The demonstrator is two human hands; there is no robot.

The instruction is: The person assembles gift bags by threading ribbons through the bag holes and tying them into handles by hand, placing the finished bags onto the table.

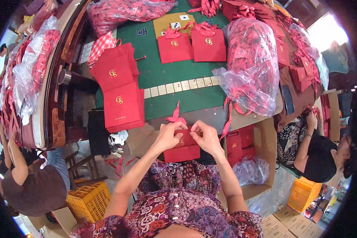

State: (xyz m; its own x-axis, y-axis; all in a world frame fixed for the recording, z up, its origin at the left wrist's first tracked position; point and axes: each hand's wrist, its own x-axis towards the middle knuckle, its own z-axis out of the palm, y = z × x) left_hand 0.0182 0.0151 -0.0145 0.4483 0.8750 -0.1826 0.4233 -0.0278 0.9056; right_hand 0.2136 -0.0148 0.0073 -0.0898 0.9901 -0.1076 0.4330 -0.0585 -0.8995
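Red bag (pixel 181 154) at the green table's (pixel 158 110) near edge, ribbon (pixel 176 118) upright behind it.
Left hand (pixel 168 137) and right hand (pixel 205 139) pinch its upper part (fingertips partly hidden). Risk, judged: uneven pull could crease the paper or let the ribbon slip.

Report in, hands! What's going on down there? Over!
Left hand and right hand pinching red bag. Pink ribbon sticking up just beyond left hand. Nothing visibly in the way.

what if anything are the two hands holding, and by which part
A red rectangular paper bag, by its upper part: the left hand at its left side, the right hand at its right.
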